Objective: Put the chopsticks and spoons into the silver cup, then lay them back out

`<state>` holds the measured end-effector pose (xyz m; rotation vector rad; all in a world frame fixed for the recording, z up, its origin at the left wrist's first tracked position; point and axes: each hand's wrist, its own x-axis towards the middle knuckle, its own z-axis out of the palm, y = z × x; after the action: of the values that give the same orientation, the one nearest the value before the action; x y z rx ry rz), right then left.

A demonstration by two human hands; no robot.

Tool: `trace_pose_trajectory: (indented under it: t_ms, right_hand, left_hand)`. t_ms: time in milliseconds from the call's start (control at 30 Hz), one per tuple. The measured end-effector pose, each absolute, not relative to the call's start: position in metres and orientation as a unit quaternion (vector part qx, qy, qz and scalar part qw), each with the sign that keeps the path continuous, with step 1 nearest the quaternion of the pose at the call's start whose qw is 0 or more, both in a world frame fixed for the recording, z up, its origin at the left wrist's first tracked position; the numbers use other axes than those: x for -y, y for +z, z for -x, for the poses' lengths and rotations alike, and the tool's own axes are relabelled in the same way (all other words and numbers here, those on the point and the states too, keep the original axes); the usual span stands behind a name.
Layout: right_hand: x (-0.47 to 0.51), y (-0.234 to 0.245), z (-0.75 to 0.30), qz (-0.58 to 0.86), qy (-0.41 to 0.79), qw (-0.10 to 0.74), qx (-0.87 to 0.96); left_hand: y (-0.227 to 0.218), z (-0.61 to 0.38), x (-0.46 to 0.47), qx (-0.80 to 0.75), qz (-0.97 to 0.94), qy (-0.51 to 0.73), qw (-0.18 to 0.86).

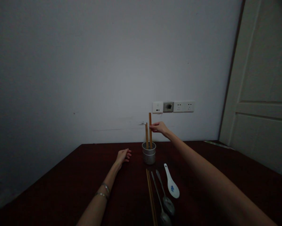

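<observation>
Chopsticks (150,137), pinched between closed fingertips of the right hand (159,127), stood in the metal cup (149,159), lower ends hidden inside. Other sticks (147,135) stood alongside. The left hand (123,156), loosely half-open, seemed empty, palm unseen. The view cut off one metal spoon (165,217).

A pale wall (108,62) rises behind a dark reddish-brown table (61,175) in a dimly lit room. Low on the wall runs a row of sockets and plates (178,106), mostly white, one grey-framed; faint horizontal scuffs (106,129) streak the surface below and to the left. A pale panelled door (263,78) stands at right, while shadow darkens the room's outer edges.
</observation>
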<state>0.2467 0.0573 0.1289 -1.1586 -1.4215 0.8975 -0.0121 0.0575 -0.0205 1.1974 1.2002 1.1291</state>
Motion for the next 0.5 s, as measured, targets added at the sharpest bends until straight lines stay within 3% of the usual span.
trace_pose_trajectory:
  t_ms: [500]
  right_hand:
    - [-0.059,0.098,-0.245,0.546,0.387,0.461,0.582]
  left_hand:
    - [-0.019,0.012,-0.054,-0.502,-0.51,0.474,0.513]
